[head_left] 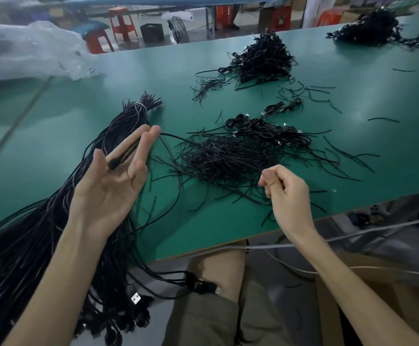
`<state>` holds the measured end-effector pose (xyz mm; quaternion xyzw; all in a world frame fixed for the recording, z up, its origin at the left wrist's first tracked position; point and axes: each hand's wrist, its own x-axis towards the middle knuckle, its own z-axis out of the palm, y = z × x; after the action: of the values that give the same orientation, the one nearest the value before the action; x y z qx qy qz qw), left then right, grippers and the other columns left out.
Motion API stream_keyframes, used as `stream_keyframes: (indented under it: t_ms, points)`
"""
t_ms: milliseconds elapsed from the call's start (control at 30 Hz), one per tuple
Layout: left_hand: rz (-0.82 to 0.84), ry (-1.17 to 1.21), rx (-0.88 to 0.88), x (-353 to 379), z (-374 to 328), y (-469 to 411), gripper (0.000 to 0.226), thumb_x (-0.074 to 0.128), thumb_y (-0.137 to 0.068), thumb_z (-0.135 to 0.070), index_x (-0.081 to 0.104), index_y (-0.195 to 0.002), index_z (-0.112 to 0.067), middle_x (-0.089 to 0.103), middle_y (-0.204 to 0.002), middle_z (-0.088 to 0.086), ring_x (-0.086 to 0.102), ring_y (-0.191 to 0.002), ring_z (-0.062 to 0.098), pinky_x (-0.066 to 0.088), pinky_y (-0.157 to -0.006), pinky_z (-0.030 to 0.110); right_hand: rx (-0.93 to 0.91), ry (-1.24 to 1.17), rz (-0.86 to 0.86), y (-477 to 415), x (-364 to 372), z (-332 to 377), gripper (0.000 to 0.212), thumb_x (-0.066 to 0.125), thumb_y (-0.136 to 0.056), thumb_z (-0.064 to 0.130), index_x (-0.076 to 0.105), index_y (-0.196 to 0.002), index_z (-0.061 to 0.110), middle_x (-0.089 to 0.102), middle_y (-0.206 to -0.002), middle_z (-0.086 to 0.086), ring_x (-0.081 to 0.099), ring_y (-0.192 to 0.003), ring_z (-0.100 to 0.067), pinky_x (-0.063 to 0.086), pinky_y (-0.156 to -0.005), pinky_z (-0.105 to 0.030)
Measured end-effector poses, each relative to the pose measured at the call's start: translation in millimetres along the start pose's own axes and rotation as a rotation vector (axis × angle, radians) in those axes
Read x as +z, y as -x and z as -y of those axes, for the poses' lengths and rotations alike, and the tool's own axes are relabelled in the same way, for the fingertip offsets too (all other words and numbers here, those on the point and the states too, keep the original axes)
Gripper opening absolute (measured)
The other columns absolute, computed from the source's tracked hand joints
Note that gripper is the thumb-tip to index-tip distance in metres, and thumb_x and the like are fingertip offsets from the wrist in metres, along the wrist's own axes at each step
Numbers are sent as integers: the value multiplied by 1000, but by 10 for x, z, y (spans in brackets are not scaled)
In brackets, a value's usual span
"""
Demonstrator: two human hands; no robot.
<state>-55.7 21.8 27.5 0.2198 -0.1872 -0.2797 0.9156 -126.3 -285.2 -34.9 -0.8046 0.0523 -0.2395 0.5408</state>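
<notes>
**Cable sorting at a green counter [228,228].** The left hand [111,181] is raised palm up with its fingers extended. A single black cable [171,137] lies in the groove between two of them, its end resting near the palm. Beyond the fingertips it arcs to the right and curves down over the counter. The right hand [286,193] hovers above the near edge of the pile of loose ties [228,158]. Its fingers are curled into a fist with the thumb pressed on the index finger; whether a strand sits in that pinch cannot be told. A long cable bundle [53,208], bound by a white band [139,106], lies under the left hand and drapes off the counter. Coiled cables [266,128] lie just behind the ties.
</notes>
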Motion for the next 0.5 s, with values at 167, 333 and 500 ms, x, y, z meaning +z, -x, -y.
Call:
stream_keyframes:
  t_ms: [167, 333, 500]
  points:
    - [-394, -119, 114, -57, 208, -170, 35, 48, -107, -38, 73, -110, -13, 58, -108, 2, 61, -89, 11, 52, -79, 20, -76, 81, 102, 106, -62, -51, 30, 53, -105, 23, 62, -77, 17, 55, -69, 7, 46, -63, -7, 36, -63, -14]
    - [-292, 74, 133, -85, 196, -155, 45, 44, -112, -34, 60, -75, -12, 66, -91, 0, 68, -93, 17, 52, -100, 37, -232, 265, 285, 189, -156, -137, 31, 51, -101, 30, 64, -80, 13, 57, -77, 18, 50, -81, -5, 36, -77, -15]
    - [67, 113, -79, 43, 151, -73, 46, 33, -114, -37, 59, -91, -6, 68, -88, 6, 38, -50, 13, 36, -59, 27, -236, 289, 299, 171, -200, -182, 38, 48, -100, 38, 64, -79, 12, 53, -74, 19, 50, -79, -4, 38, -77, -18]
